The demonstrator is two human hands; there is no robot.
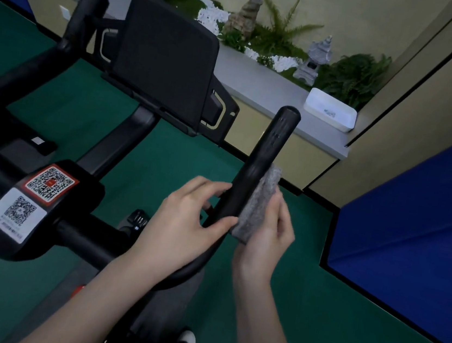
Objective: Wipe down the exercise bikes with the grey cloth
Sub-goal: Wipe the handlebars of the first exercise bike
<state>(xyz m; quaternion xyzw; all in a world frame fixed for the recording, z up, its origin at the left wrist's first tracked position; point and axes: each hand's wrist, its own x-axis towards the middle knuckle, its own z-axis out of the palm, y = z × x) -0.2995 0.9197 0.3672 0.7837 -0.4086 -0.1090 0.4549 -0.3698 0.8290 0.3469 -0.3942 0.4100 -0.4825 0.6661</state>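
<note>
A black exercise bike fills the left and centre, with a dark console screen [164, 64] and a right handlebar [263, 159] rising towards the upper right. My right hand [268, 233] holds the folded grey cloth [258, 203] flat against the right side of that handlebar. My left hand [187, 223] grips the same bar from the left, thumb on its near side and fingers curled over the top. The left handlebar [82, 14] stands untouched at the upper left. Two QR code stickers [34, 193] sit on the bike's centre block.
A grey ledge [258, 87] runs behind the bike with plants, a stone lantern [314, 59] and a white tray [330, 110]. A blue padded wall panel [410, 236] stands close on the right. The floor [328, 326] is green.
</note>
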